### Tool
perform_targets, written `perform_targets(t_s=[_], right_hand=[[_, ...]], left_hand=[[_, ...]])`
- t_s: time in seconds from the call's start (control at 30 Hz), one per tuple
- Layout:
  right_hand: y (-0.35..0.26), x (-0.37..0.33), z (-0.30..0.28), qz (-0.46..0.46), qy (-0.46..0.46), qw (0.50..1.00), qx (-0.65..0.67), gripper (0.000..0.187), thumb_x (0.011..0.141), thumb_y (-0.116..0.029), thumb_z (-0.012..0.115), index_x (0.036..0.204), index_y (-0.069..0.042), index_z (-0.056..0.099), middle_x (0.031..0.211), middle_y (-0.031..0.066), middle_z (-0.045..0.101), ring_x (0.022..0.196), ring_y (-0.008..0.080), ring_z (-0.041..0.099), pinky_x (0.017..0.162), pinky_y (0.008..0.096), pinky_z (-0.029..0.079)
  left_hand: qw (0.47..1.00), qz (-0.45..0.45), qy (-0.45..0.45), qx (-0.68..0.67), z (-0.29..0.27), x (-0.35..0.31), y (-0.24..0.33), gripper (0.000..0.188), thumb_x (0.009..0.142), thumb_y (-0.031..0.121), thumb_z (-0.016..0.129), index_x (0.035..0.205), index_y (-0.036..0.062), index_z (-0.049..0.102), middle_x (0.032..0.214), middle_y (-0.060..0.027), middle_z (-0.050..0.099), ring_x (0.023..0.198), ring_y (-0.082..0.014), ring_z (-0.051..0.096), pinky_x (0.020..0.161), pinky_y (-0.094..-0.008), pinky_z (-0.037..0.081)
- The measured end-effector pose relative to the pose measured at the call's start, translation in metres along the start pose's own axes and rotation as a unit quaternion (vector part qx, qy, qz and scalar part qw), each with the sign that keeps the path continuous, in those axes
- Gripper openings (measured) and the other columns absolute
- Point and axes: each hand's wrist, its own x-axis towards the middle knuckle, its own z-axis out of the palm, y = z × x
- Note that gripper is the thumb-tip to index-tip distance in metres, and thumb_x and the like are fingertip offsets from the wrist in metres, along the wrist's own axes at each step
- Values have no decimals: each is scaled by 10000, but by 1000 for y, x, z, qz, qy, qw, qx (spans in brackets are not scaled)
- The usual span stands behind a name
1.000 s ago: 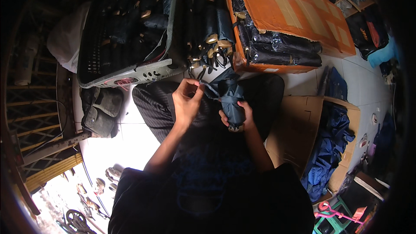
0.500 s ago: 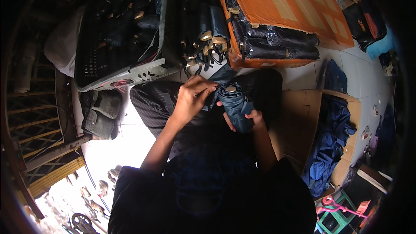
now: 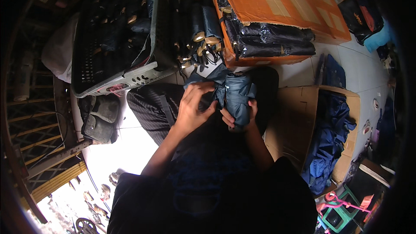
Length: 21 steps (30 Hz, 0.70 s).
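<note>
A folded compact umbrella (image 3: 238,93) in dark blue-green cloth stands nearly upright over my lap. My right hand (image 3: 239,115) is closed round its lower part, fingers on one side and thumb on the other. My left hand (image 3: 194,106) is curled at the umbrella's left side, its fingers and thumb on a loose fold of cloth (image 3: 219,80). That fold spreads out to the left, behind my left fingers. The fingertips are partly lost in the dark cloth.
A grey plastic basket (image 3: 130,78) full of dark folded umbrellas stands at the far left. Beside it lie more umbrellas (image 3: 203,26), then an orange carton (image 3: 277,60) with wrapped ones. To my right, an open cardboard box (image 3: 290,112) holds blue cloth (image 3: 329,134). A grey bag (image 3: 102,117) lies left.
The umbrella has turned and tilted, so its top end faces me less. My left hand has moved down and right from a pinch at the top onto the loose cloth, which is spread wider.
</note>
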Motion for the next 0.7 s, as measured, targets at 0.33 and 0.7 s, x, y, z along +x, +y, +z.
perform_targets(t_s=[0.33, 0.7], right_hand=[[3, 5, 3, -37, -23, 992, 116, 965, 792, -534, 535, 1455, 28, 115, 1146, 142, 465, 599, 187, 462, 446, 308, 412], [1, 11, 9, -59, -35, 994, 85, 949, 811, -495, 524, 1452, 63, 101, 1567, 116, 76, 627, 183, 447, 461, 308, 416]], left_hand=[[999, -27, 14, 42, 15, 5, -7, 246, 693, -64, 691, 922, -6, 620, 1099, -134, 620, 1052, -294, 609, 849, -354, 502], [992, -91, 85, -29, 22, 6, -16, 189, 730, -137, 613, 883, -25, 620, 1076, -128, 627, 916, -275, 648, 748, -316, 524]])
